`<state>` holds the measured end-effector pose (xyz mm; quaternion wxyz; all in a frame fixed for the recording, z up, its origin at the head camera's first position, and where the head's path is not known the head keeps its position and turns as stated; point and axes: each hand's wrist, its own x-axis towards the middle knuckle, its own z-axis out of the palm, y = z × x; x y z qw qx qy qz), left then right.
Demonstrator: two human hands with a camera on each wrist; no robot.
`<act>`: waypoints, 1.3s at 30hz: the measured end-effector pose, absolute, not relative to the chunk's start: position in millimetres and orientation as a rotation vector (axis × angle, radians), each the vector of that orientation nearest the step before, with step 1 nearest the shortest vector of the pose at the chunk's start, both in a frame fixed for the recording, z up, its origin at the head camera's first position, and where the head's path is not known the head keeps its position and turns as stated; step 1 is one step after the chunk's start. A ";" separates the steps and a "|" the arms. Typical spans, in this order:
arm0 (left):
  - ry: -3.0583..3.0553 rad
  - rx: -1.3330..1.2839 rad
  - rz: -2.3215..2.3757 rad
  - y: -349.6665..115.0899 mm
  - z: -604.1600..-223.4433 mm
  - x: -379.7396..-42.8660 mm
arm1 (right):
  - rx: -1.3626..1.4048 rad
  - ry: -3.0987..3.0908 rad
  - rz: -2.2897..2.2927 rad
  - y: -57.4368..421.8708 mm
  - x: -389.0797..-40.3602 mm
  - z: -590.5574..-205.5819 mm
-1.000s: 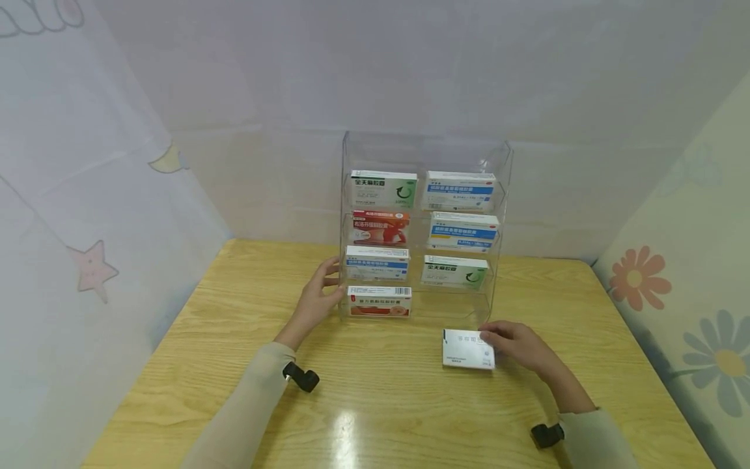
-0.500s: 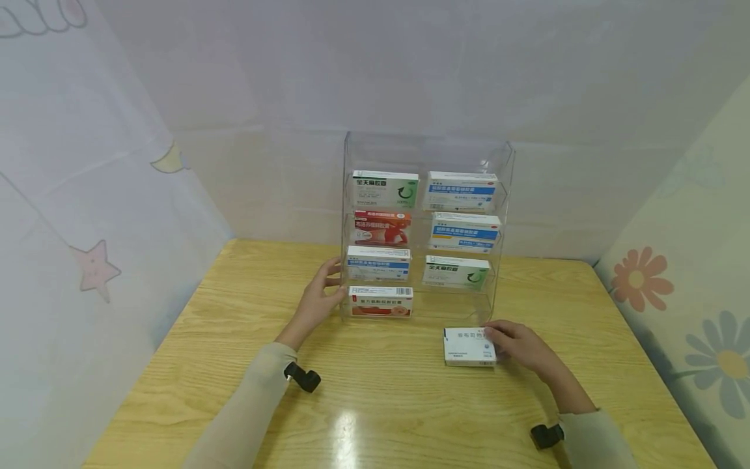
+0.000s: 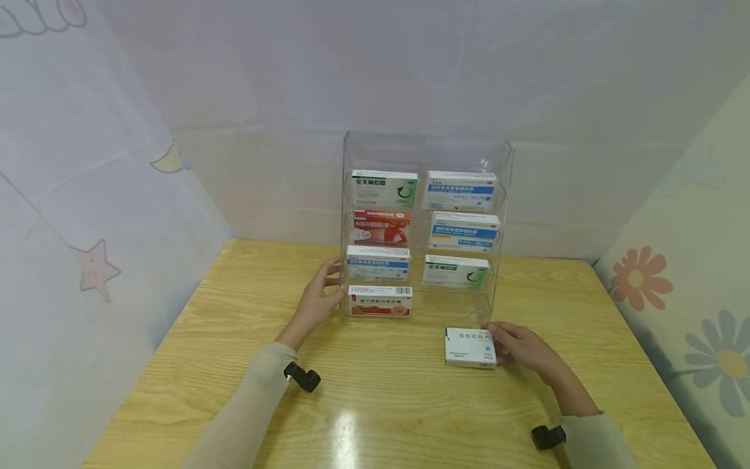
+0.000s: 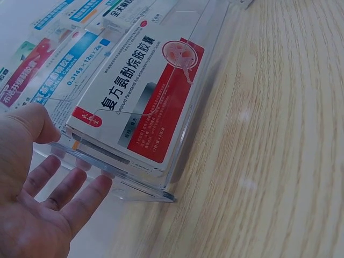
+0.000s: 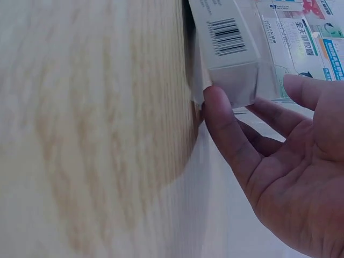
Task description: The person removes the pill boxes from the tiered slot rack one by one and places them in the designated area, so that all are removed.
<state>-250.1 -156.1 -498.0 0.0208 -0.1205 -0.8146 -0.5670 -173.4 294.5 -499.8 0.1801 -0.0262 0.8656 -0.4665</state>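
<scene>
A: What colours does the front box [image 3: 470, 348] show?
B: White, with dark lettering. The rack [image 3: 451, 305] behind it is clear.
A: And the boxes inside that rack?
B: Three blue-and-white boxes [image 3: 459, 193], two green-and-white boxes [image 3: 382, 190], one red box [image 3: 381, 229] with white lettering, and one white-and-red box [image 3: 379, 302].
A: What about the surroundings?
B: The table [image 3: 222, 326] shows yellow wood grain, the sleeves [image 3: 243, 404] are cream, the star [image 3: 96, 267] is pink, and the flowers [image 3: 635, 279] are coral and grey-blue.

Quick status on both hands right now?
Left hand: holding the clear rack by its side edge.
Right hand: holding the white medicine box by one end.
</scene>
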 end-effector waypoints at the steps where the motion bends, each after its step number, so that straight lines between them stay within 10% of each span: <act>1: -2.527 -0.372 -1.757 -156.2 -497.8 -249.9 | -0.090 2.446 -1.319 295.1 -173.5 -500.2; 39: -2.541 -0.347 -1.744 -152.8 -494.9 -247.4 | -0.708 2.748 -1.125 248.4 -174.3 -451.0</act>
